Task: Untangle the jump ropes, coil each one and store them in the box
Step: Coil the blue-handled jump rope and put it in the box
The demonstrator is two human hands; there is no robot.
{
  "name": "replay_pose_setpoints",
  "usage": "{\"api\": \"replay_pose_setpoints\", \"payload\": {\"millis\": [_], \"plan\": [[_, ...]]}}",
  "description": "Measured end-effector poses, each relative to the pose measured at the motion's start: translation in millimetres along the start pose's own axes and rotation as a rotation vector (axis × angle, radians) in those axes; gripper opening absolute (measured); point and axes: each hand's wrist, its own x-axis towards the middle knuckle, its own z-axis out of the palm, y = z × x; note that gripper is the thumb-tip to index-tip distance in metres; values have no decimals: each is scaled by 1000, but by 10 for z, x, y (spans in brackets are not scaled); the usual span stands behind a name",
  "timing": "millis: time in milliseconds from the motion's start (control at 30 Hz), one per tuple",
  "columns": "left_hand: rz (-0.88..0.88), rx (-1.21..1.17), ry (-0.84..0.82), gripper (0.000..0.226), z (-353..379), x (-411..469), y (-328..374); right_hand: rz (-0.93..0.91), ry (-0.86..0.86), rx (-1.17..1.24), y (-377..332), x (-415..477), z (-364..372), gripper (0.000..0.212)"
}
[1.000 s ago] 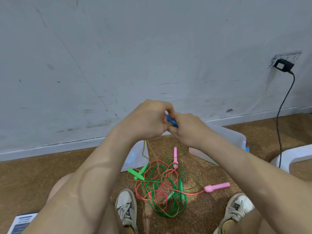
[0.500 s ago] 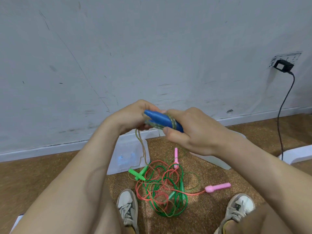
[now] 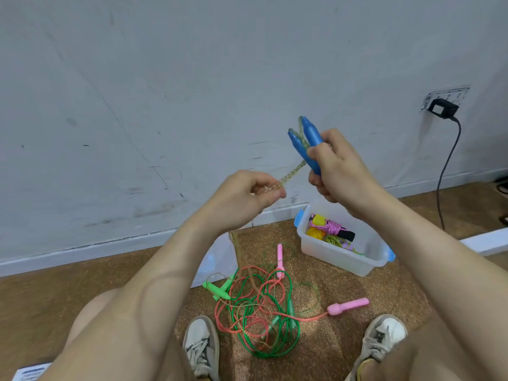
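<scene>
My right hand (image 3: 339,167) grips two blue handles (image 3: 306,143) of a glittery clear jump rope, tips pointing up. My left hand (image 3: 247,198) pinches that rope's cord (image 3: 292,171) just below the handles, and the cord hangs down to the floor. On the floor between my shoes lies a tangle (image 3: 259,306) of a green rope and a red rope, with green handles (image 3: 218,288) and pink handles (image 3: 347,306). A clear plastic box (image 3: 341,261) with blue clips stands to the right, holding coiled ropes.
The box's lid (image 3: 217,261) leans by the wall behind the tangle. A black charger and cable (image 3: 446,160) hang from a wall socket at the right. My two shoes (image 3: 202,347) flank the tangle. A white base sits at the far right.
My hands have come apart. The right hand lifted the blue handles up and right, the left hand now pinches the cord, and the box has come into view.
</scene>
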Motion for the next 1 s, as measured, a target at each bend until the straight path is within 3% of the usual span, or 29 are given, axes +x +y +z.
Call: {"api": "replay_pose_setpoints", "payload": {"millis": [67,167,300,400,533,667,800,1000], "plan": [[73,340,-9,17,-29,-35,19,-62,-9,-188,76,22,-4,9],[187,621,60,21,-96,-111,107,-168,-69,-468,117,9,27,20],[397,694,220,22,-162,-151,121,-234,-182,-717,162,-39,138,26],[513,720,240,18,-189,-145,94,-244,-319,-866,180,-117,257,30],[520,541,193,10,-244,-151,66,-336,-430,-920,140,-226,360,35],[244,186,181,10,-282,-167,58,-357,-435,-867,80,-289,365,34],[112,-63,113,16,-284,-154,70,-342,-454,-794,38,-312,330,32],[38,-159,47,14,-283,-138,82,-326,-462,-717,66,-333,323,40]]}}
